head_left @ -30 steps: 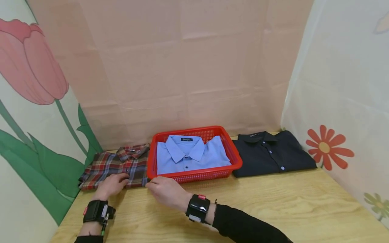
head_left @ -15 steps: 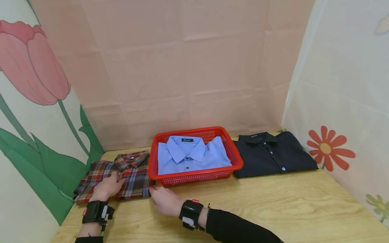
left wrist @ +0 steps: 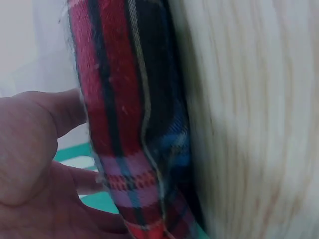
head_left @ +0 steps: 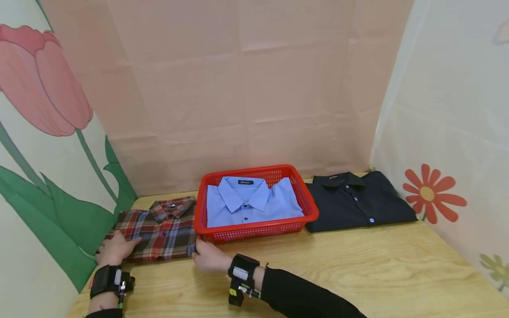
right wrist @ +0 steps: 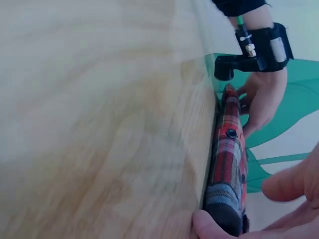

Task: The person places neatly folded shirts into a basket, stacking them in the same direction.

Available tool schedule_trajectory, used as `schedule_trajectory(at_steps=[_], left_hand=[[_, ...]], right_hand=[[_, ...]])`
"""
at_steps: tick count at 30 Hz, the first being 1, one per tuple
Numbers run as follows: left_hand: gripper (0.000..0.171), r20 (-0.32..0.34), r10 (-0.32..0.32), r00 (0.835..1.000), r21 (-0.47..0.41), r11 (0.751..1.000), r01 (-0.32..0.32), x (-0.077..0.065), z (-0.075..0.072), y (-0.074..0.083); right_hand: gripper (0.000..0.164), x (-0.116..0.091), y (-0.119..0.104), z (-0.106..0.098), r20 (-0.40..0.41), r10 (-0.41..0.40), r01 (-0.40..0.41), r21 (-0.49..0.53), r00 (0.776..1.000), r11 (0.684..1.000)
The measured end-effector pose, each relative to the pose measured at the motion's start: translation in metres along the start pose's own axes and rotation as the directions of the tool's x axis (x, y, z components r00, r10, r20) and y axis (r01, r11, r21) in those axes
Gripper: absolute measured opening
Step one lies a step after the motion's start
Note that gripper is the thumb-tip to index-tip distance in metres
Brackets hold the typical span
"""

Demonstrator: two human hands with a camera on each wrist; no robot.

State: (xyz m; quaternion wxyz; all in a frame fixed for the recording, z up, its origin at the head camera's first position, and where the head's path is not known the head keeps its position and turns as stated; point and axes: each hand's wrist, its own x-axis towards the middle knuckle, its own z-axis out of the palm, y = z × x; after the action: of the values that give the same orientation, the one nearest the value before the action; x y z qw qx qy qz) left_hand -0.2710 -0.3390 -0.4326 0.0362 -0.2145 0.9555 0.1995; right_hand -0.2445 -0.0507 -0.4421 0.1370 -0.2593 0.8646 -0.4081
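Observation:
A folded plaid shirt (head_left: 163,236), red, blue and dark brown, lies on the table at the left. My left hand (head_left: 115,249) is at its front left corner, thumb pointing across the top. The left wrist view shows its thumb (left wrist: 65,112) and fingers touching the folded shirt side. My right hand (head_left: 210,256) is at the front right corner; in the right wrist view one fingertip (right wrist: 207,224) is low against the shirt's end, while another finger (right wrist: 284,185) stands apart above it. Part of the right hand lies outside that view.
A red plastic basket (head_left: 258,229) holding a folded light blue shirt (head_left: 238,203) stands right of the plaid shirt. Beyond it lies a folded black shirt (head_left: 358,203). The wooden table (head_left: 358,265) meets a beige backdrop (head_left: 238,97) behind.
The plaid shirt has come toward me. My left hand has moved left from the shirt's top to its left corner. The right hand has shifted slightly at the right corner.

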Motion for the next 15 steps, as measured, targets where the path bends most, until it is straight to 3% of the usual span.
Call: schedule_trajectory(at_steps=[3,9,15], left_hand=[[0.089,0.013,-0.010,1.000,-0.048,0.999,0.010,0.000,-0.003,-0.006],[0.093,0.038,0.014,0.999,-0.048,0.999,-0.013,-0.002,-0.007,-0.011],[0.089,0.046,0.041,0.998,-0.007,0.999,-0.041,-0.001,-0.009,-0.012]], right_hand=[[0.043,0.004,0.000,0.003,-0.039,0.003,0.001,0.099,0.999,0.995],[0.055,0.008,0.001,0.011,-0.065,0.034,-0.022,0.170,0.997,0.985],[0.029,0.009,0.001,0.013,-0.122,0.099,-0.074,0.194,0.988,0.978]])
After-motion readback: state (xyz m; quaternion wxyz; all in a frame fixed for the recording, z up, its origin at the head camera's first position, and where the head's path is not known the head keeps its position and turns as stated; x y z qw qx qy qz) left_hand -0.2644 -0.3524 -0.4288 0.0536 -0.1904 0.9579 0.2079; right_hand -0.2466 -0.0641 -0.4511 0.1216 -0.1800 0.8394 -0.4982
